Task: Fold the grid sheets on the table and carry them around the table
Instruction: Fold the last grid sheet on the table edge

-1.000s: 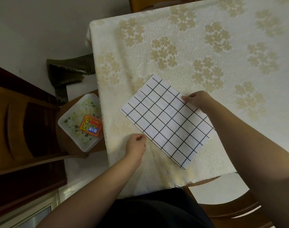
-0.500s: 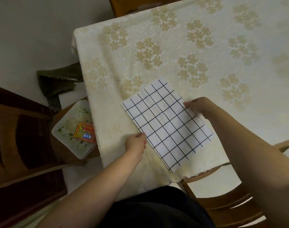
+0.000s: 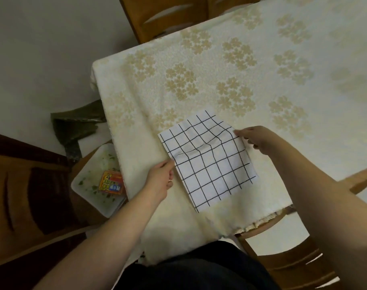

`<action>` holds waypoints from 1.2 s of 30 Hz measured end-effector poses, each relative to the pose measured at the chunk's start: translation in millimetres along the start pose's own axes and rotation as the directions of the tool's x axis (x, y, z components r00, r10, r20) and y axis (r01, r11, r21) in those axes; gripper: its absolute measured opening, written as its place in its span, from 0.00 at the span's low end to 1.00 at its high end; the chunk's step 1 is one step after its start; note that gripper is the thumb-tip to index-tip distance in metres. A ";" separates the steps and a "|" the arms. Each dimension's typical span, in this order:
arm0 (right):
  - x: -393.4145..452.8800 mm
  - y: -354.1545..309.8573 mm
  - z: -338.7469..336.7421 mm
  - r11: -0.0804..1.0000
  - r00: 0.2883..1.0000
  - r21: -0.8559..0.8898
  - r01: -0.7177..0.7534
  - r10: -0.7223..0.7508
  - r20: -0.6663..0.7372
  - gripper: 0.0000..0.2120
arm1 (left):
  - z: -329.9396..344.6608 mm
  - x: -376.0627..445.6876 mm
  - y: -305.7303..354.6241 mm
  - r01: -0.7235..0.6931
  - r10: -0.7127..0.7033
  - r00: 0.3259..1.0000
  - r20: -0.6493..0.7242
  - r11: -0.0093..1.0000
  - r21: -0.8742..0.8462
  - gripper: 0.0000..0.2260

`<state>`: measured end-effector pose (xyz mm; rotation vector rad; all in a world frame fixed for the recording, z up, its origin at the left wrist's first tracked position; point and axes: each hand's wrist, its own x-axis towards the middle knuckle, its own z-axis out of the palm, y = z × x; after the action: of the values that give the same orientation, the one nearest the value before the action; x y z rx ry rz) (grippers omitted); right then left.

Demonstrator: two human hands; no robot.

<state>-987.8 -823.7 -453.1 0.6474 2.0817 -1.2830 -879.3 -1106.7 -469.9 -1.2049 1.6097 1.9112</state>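
A white sheet with a black grid (image 3: 209, 162) lies near the front left corner of the table (image 3: 262, 70), which wears a cream flowered cloth. The sheet's far half bulges up in a wrinkle while its near end lies flat. My left hand (image 3: 160, 178) pinches the sheet's left edge. My right hand (image 3: 255, 139) pinches its far right corner.
A wooden chair (image 3: 174, 15) stands at the table's far side and another (image 3: 299, 264) at the near right. To the left, a stool holds a white tray (image 3: 94, 185) with an orange packet (image 3: 111, 183). A dark green cloth (image 3: 76, 126) lies on the floor.
The sheet lay flat and long before; now its far half is lifted and buckled between my two hands. The view has shifted, so the table corner sits further right.
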 end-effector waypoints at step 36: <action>-118.9 104.0 197.0 0.925 0.971 0.380 0.021 0.071 -0.228 0.21 | -134.1 49.3 -12.3 -0.232 0.197 0.960 0.197 0.958 0.171 0.05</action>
<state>-787.9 -970.2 -501.6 1.0403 2.0110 -1.6861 -848.7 -1239.6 -514.1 -0.7850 1.8398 1.8755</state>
